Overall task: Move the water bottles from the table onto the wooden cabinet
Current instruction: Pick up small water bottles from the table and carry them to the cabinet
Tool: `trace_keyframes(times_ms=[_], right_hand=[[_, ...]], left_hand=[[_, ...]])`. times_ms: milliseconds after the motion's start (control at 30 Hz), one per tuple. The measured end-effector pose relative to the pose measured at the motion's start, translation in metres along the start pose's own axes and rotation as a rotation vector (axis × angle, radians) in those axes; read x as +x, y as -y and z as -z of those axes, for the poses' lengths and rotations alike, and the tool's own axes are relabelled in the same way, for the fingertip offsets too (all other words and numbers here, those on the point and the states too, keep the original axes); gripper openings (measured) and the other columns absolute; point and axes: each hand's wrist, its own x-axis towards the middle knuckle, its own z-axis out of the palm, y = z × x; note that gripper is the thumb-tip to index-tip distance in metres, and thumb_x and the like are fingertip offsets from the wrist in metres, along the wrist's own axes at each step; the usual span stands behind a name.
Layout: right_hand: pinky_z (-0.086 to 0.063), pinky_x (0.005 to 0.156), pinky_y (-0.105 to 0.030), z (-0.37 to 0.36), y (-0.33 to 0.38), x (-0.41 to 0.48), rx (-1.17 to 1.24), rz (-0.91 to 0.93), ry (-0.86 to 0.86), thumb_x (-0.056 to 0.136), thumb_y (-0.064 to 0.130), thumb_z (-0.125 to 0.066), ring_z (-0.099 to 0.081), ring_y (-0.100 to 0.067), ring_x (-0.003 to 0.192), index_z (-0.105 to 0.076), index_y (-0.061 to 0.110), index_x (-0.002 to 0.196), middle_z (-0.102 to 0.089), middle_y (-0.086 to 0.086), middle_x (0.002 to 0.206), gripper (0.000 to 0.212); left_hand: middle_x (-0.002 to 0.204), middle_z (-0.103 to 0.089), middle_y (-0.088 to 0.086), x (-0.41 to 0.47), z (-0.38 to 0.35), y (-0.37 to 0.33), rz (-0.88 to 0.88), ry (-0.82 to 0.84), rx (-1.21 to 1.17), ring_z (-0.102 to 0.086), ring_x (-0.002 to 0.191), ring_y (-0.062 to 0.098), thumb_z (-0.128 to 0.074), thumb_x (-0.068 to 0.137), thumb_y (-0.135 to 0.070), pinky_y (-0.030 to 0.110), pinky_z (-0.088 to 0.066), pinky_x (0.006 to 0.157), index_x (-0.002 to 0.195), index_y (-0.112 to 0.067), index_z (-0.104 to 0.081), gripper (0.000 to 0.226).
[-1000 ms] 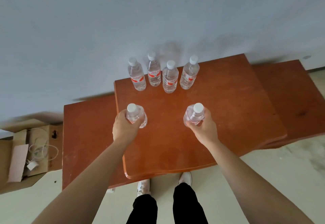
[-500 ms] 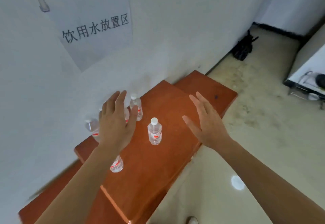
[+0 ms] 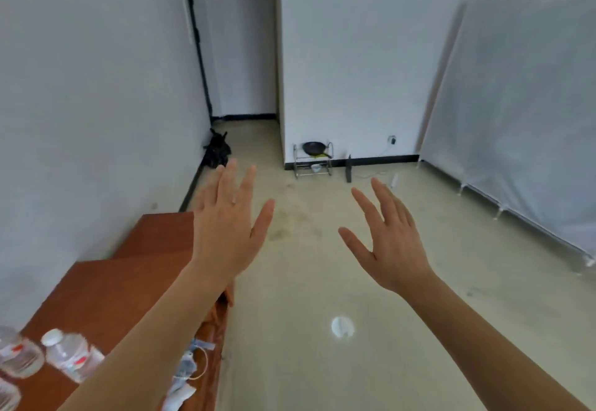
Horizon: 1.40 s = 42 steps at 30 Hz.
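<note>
Both the left hand (image 3: 227,230) and right hand (image 3: 392,242) hang empty with fingers spread, above the floor (image 3: 322,281), while water bottles (image 3: 69,354) stand on the wooden cabinet (image 3: 122,281)

Three blurred water bottles (image 3: 72,357) are recorded at the wooden cabinet's (image 3: 106,291) near end, two of them cut off by the frame edge. White items (image 3: 187,375) beside its right edge are partly hidden by the left forearm (image 3: 154,330) and cannot be identified.

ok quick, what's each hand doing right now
Left hand: open, fingers spread, holding nothing.
Right hand: open, fingers spread, holding nothing.
</note>
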Motion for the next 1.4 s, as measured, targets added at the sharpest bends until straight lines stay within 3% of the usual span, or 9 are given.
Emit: trace_keyframes(times_ms=[133,367,500,633,867,1100,1233,1400], right_hand=[[-0.022,0.122,-0.051,0.115,-0.114,-0.122,-0.165,-0.242,-0.057,0.099,0.067,-0.034,-0.024,-0.033,0.151,-0.028,0.027,0.157,-0.020,-0.012,0.167,0.071],[-0.020,0.124,-0.049,0.318,-0.259,-0.337,-0.449,-0.713,-0.234,0.095,0.070,-0.036,-0.019,-0.031,0.153,-0.031,0.029,0.155,-0.019,-0.011,0.166,0.073],[-0.012,0.124,-0.046,0.385,-0.310,-0.431,-0.611,-0.922,-0.267,0.095,0.072,-0.035,-0.013,-0.029,0.154,-0.026,0.029,0.157,-0.012,-0.009,0.168,0.075],[-0.016,0.124,-0.051,0.426,-0.375,-0.518,-0.697,-1.085,-0.266,0.095,0.070,-0.034,-0.012,-0.031,0.154,-0.028,0.029,0.157,-0.010,-0.009,0.168,0.075],[-0.020,0.123,-0.054,0.518,-0.519,-0.606,-0.858,-1.225,-0.225,0.096,0.068,-0.041,-0.013,-0.033,0.154,-0.030,0.028,0.156,-0.010,-0.011,0.168,0.073],[-0.028,0.120,-0.057,0.619,-0.587,-0.725,-0.976,-1.395,-0.339,0.092,0.066,-0.038,-0.018,-0.034,0.153,-0.034,0.025,0.155,-0.012,-0.011,0.168,0.075],[-0.026,0.120,-0.055,0.677,-0.629,-0.817,-1.038,-1.462,-0.391,0.092,0.065,-0.040,-0.019,-0.035,0.153,-0.032,0.024,0.156,-0.014,-0.014,0.167,0.077],[-0.018,0.122,-0.050,0.760,-0.712,-0.919,-1.015,-1.469,-0.390,0.093,0.061,-0.049,-0.013,-0.033,0.154,-0.025,0.026,0.158,-0.008,-0.014,0.168,0.077]], left_hand=[[0.154,-0.037,0.021,-0.013,-0.025,-0.186,-0.261,0.039,-0.159,-0.037,0.140,0.041,-0.036,0.101,-0.052,0.058,-0.036,0.109,0.148,-0.012,-0.043,0.062],[0.157,-0.031,0.023,-0.046,-0.042,-0.495,-0.685,0.157,-0.422,-0.034,0.141,0.041,-0.030,0.100,-0.056,0.060,-0.036,0.108,0.150,-0.013,-0.039,0.066],[0.158,-0.029,0.022,-0.080,-0.055,-0.638,-0.856,0.177,-0.572,-0.032,0.143,0.040,-0.032,0.100,-0.055,0.060,-0.035,0.109,0.151,-0.015,-0.039,0.065],[0.161,-0.023,0.020,-0.120,-0.081,-0.782,-1.022,0.246,-0.666,-0.028,0.146,0.040,-0.028,0.100,-0.059,0.061,-0.033,0.110,0.153,-0.019,-0.036,0.067],[0.165,-0.013,0.017,-0.146,-0.108,-1.020,-1.188,0.317,-0.760,-0.016,0.151,0.035,-0.022,0.100,-0.063,0.061,-0.025,0.116,0.157,-0.024,-0.025,0.068],[0.166,-0.005,0.013,-0.205,-0.073,-1.239,-1.358,0.365,-0.875,-0.004,0.154,0.030,-0.017,0.099,-0.066,0.058,-0.017,0.119,0.158,-0.026,-0.017,0.071],[0.166,-0.006,0.015,-0.269,-0.058,-1.357,-1.474,0.339,-0.896,-0.008,0.153,0.033,-0.019,0.100,-0.065,0.060,-0.018,0.119,0.158,-0.027,-0.016,0.070],[0.167,0.001,0.013,-0.347,-0.039,-1.485,-1.415,0.415,-0.871,-0.003,0.153,0.033,-0.006,0.094,-0.072,0.061,-0.014,0.119,0.159,-0.028,-0.011,0.078]])
